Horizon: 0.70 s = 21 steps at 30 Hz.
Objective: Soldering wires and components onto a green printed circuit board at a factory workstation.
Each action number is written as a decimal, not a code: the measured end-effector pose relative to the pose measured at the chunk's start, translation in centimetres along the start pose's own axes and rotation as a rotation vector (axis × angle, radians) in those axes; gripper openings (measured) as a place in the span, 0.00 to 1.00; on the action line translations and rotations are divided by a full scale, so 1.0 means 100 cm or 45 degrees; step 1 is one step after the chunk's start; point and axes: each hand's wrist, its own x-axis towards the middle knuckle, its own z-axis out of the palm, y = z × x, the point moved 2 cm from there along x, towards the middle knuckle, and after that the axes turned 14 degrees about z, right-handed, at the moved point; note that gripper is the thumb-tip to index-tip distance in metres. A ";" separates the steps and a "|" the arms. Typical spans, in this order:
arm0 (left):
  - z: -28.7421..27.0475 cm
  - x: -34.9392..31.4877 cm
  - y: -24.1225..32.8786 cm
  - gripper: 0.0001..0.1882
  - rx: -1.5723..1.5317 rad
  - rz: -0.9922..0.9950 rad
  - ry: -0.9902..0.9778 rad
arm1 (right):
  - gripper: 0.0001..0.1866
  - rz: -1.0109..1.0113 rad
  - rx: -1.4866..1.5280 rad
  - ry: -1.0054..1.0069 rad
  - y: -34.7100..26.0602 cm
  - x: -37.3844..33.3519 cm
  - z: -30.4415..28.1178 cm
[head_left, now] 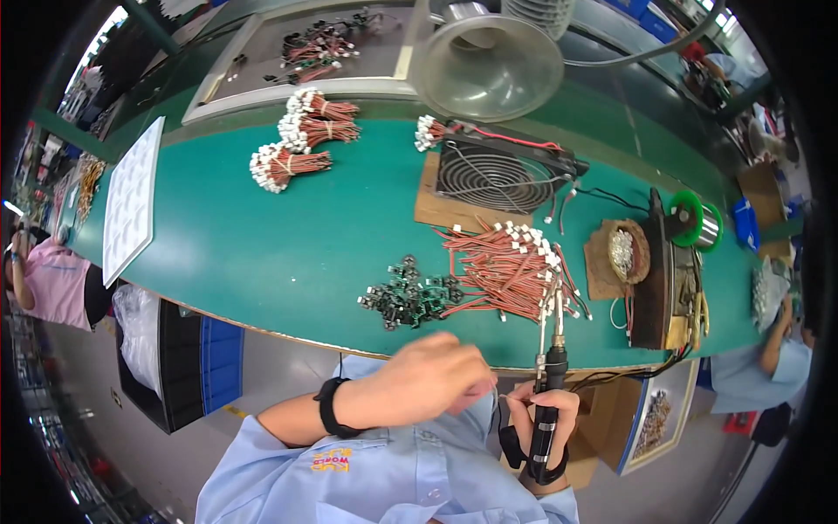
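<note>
My right hand (552, 412) is wrapped round a black soldering iron (552, 371) with a solder feed tube alongside. The iron points up and away, its metal tip over the right end of a pile of red-and-black wire leads (502, 275) with white connectors. Close to its left, my left hand (428, 380) hangs in front of the bench edge. Its fingers are curled together, and what they hold, if anything, is hidden. Just beyond the left hand lies a heap of small black components (406, 297) with green wires, touching the lead pile.
A fan with a wire guard (497, 179) stands on a wooden block behind the leads. Bundled leads (301, 166) lie at the back left. To the right are a brown bowl (621, 251), a dark box (655, 297) and a green solder spool (697, 220). A metal funnel hood (489, 70) hangs above.
</note>
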 end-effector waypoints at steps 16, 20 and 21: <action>-0.037 0.024 -0.035 0.13 0.628 -0.476 0.026 | 0.22 -0.095 0.007 0.168 0.005 0.016 -0.002; -0.029 0.027 -0.044 0.16 0.607 -0.391 -0.099 | 0.21 -0.042 0.008 0.268 0.006 0.015 -0.001; -0.029 0.026 -0.045 0.17 0.571 -0.394 -0.103 | 0.22 -0.044 0.006 0.279 0.005 0.015 -0.001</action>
